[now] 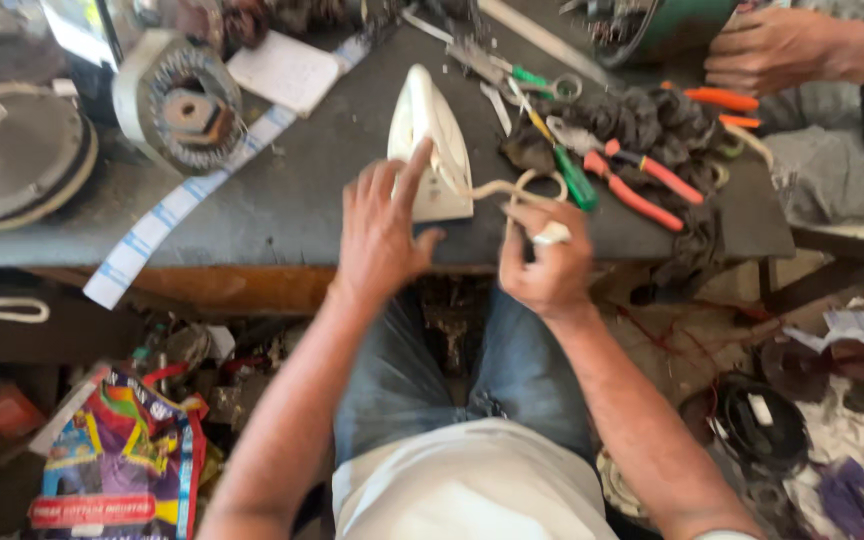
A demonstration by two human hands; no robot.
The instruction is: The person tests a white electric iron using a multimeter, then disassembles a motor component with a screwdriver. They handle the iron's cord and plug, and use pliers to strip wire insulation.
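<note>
My left hand (380, 228) is spread, its forefinger stretched up along the side of the white clothes iron (429, 145) and the thumb out towards its heel; it closes on nothing. My right hand (544, 262) is curled, the fingers pressed together around the pale cord (508, 186) that loops off the iron's back end, with a small white piece (552, 236) pinched at the fingertips. The iron lies on the near part of the desk (292, 190), its nose pointing away from me, just left of the cord loop.

I see no open box or tray in reach; a green metal casing (677, 25) at the far edge has parts inside that are too blurred to tell.

The desk has a dark grey top, and a white strip with blue marks (167, 210) hangs over its front edge. Right of the iron lie red-handled pliers (642, 185), a green-handled screwdriver (574, 175) and a heap of dark rag (642, 120). At far left stand a wound motor stator (180, 100) and a round grey housing (17, 155). Another person's hand (767, 48) rests at the far right corner. Below, the floor is littered; a colourful printed bag (122, 455) lies by my left knee.
</note>
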